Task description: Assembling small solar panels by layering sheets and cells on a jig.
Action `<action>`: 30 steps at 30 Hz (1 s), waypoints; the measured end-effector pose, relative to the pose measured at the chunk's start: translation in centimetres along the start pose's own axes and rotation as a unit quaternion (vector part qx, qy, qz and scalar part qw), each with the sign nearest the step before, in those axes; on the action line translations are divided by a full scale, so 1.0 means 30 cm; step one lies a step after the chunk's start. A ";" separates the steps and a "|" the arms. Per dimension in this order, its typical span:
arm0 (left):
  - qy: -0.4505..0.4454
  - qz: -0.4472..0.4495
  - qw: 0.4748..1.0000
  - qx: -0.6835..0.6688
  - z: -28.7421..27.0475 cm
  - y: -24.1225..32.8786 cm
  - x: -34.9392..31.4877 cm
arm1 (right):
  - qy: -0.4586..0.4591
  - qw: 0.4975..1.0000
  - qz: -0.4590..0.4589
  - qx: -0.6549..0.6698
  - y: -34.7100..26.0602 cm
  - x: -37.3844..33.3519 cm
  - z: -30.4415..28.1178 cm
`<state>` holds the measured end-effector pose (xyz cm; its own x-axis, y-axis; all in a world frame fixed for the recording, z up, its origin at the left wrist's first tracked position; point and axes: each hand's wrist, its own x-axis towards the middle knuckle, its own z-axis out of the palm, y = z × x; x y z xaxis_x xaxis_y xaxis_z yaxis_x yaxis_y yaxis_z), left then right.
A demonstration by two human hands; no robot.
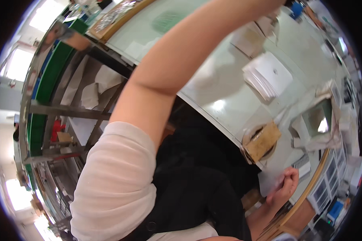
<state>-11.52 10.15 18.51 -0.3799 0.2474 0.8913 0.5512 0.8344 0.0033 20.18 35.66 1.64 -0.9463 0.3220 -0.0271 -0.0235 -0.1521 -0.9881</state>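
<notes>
My left arm (165, 68) stretches across the table toward the far right. Its hand passes beyond the upper edge, so its fingers are out of sight. Low on the right, my right hand (284, 186) is closed, fingers curled, on a thin translucent sheet (268, 181) that looks smeared. Just beyond that hand, at the table's near edge, a yellowish block (263, 142) lies on a round, flat piece. A stack of white sheets (269, 76) rests farther up the table, below my left forearm.
A clear-lined, shallow holder (317, 120) stands at the right, near a wooden-edged frame (303, 201). Brownish sheets (248, 39) lie behind the white stack. To the left is a metal rack (68, 108) with green sides. A wooden tray (112, 24) sits at the far left.
</notes>
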 end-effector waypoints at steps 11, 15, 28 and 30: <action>-0.416 -0.414 0.587 -0.558 -0.265 0.338 -0.648 | -0.105 0.976 -0.001 0.191 -0.065 0.041 0.046; -0.344 -0.363 0.680 -0.536 -0.220 0.377 -0.748 | -0.107 0.974 -0.013 0.200 -0.073 0.057 0.074; -0.255 -0.057 0.856 -0.445 -0.251 0.382 -0.807 | -0.120 0.948 0.100 0.277 -0.094 0.034 0.163; -0.248 -0.014 0.807 -0.536 -0.295 0.402 -0.802 | -0.068 0.936 0.149 0.311 -0.111 0.039 0.216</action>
<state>10.84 9.91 1.10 -0.5067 0.6240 0.5948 0.7628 0.0031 0.6466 17.05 30.47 5.88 -0.9718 0.0638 -0.2269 0.1052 -0.7442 -0.6597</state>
